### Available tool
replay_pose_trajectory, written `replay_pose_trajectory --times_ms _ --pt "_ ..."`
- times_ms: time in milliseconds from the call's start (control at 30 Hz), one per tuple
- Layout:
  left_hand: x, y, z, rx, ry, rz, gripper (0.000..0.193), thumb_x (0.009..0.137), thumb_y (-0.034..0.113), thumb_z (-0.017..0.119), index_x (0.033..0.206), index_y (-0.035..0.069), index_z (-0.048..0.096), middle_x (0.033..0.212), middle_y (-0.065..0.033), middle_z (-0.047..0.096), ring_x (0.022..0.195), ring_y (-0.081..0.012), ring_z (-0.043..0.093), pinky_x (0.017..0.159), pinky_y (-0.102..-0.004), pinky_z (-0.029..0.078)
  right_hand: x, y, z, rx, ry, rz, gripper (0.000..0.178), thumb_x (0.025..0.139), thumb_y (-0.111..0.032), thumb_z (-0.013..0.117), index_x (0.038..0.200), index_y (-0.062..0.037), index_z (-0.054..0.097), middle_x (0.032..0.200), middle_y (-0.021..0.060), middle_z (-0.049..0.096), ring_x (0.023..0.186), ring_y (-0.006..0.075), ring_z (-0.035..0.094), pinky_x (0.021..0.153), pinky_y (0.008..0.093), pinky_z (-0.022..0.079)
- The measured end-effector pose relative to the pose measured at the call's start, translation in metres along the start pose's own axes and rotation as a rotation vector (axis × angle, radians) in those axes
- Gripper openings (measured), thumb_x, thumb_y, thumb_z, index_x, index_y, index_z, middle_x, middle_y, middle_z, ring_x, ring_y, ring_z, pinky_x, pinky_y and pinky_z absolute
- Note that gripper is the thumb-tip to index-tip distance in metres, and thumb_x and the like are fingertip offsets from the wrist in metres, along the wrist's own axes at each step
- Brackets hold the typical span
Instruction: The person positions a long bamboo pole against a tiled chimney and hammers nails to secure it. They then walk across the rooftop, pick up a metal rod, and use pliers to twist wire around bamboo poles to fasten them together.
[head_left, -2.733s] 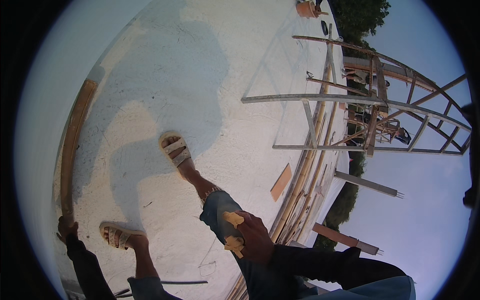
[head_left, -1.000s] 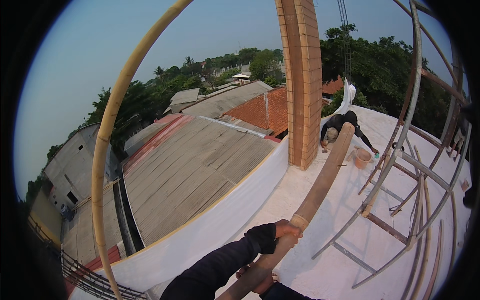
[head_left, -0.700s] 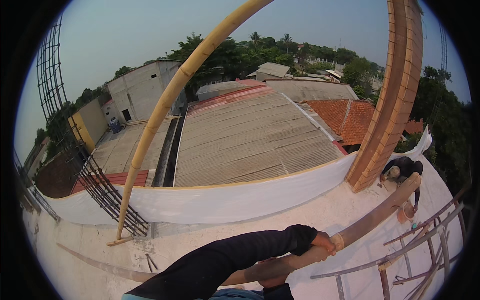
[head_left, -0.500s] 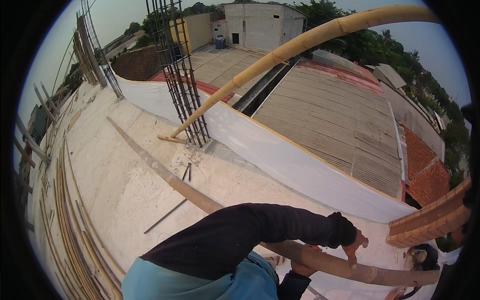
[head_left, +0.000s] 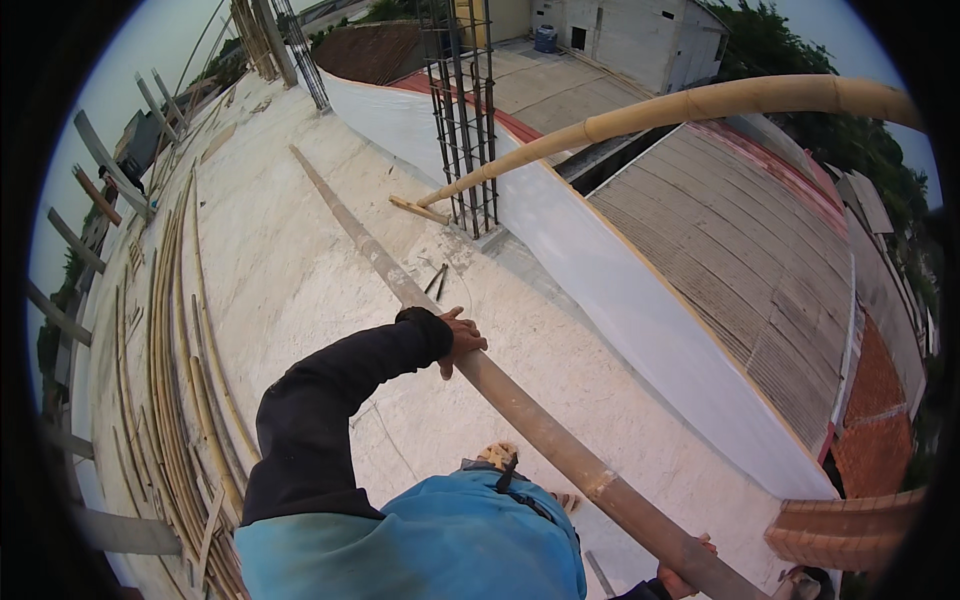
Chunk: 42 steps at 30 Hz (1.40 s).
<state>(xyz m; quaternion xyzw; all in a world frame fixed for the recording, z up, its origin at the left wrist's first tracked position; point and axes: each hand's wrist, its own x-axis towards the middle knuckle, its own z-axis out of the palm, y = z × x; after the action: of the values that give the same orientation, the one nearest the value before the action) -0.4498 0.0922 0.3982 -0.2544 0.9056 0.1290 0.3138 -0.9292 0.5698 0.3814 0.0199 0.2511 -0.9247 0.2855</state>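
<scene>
A long brown bamboo pole [head_left: 560, 435] slants across the pale concrete slab, from the upper left down to the lower right. My left hand [head_left: 463, 342] is on its middle stretch, gripping from above with fingers across it and the thumb on the near side. Close to the lower edge my right hand [head_left: 685, 572] holds the pole from beneath, with only part of its fingers in sight. Between my arms show my blue shirt and one sandalled foot [head_left: 497, 457]. A dark two-legged metal tool [head_left: 437, 282] lies just beyond the left hand.
A rebar column cage [head_left: 462, 130] rises ahead, with a leaning bamboo pole [head_left: 680, 105] at its base. A low white wall [head_left: 640, 340] edges the slab, with roofs beyond. Several bamboo lengths [head_left: 165, 400] lie at left. Red bricks [head_left: 840, 530] stand lower right.
My left hand has moved from the pole's lower right part to farther up its length on the left. My right hand now appears lower and farther right. The view has shifted.
</scene>
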Motion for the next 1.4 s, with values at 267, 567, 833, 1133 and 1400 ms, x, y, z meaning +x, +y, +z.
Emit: replay_pose_trajectory --times_ms 267,567,833,1133,1400 --pt "0.030 0.039 -0.002 -0.032 0.094 0.106 0.055 0.054 0.030 0.085 0.105 0.017 0.067 0.090 -0.0063 0.074 0.087 -0.0306 0.072 0.101 -0.0470 0.043 0.029 -0.040 -0.044 0.010 0.178 -0.033 0.039 0.102 -0.033 0.050 0.115 -0.0003 0.066 0.117 0.0140 0.071 0.110 0.0287 0.066 0.107 0.0444 0.050" --pt "0.083 0.299 -0.117 0.059 0.144 0.660 0.074 0.059 0.062 0.079 0.111 0.009 0.075 0.088 -0.0197 0.074 0.088 -0.0374 0.073 0.089 -0.0454 0.055 0.024 0.047 -0.073 0.088 0.228 -0.158 0.044 0.102 -0.046 0.057 0.118 -0.0052 0.063 0.106 0.0106 0.068 0.100 0.0289 0.065 0.095 0.0464 0.052" --pt "0.088 0.555 -0.284 0.032 0.017 0.761 0.084 0.059 0.064 0.080 0.108 -0.004 0.076 0.100 -0.0224 0.076 0.095 -0.0345 0.074 0.086 -0.0396 0.057 -0.024 0.125 0.030 0.345 -0.103 0.178 0.049 0.110 -0.045 0.037 0.142 -0.0115 0.051 0.140 0.0088 0.060 0.127 0.0276 0.059 0.110 0.0438 0.047" --pt "0.077 0.749 -0.371 0.002 0.197 0.883 0.081 0.070 0.062 0.077 0.118 -0.003 0.070 0.108 -0.0212 0.074 0.096 -0.0341 0.074 0.082 -0.0407 0.058 -0.004 0.112 0.082 0.835 -0.437 0.287 0.053 0.102 -0.056 0.048 0.113 -0.0077 0.069 0.104 0.0132 0.071 0.105 0.0356 0.066 0.106 0.0521 0.046" --pt "0.146 0.578 -0.350 -0.239 0.261 1.218 0.108 0.075 0.077 0.074 0.145 0.000 0.043 0.137 -0.0240 0.062 0.128 -0.0431 0.059 0.110 -0.0496 0.047 0.017 0.079 0.052 0.682 0.121 0.277 0.052 0.099 -0.059 0.051 0.112 -0.0088 0.060 0.088 0.0129 0.069 0.087 0.0330 0.067 0.091 0.0538 0.051"
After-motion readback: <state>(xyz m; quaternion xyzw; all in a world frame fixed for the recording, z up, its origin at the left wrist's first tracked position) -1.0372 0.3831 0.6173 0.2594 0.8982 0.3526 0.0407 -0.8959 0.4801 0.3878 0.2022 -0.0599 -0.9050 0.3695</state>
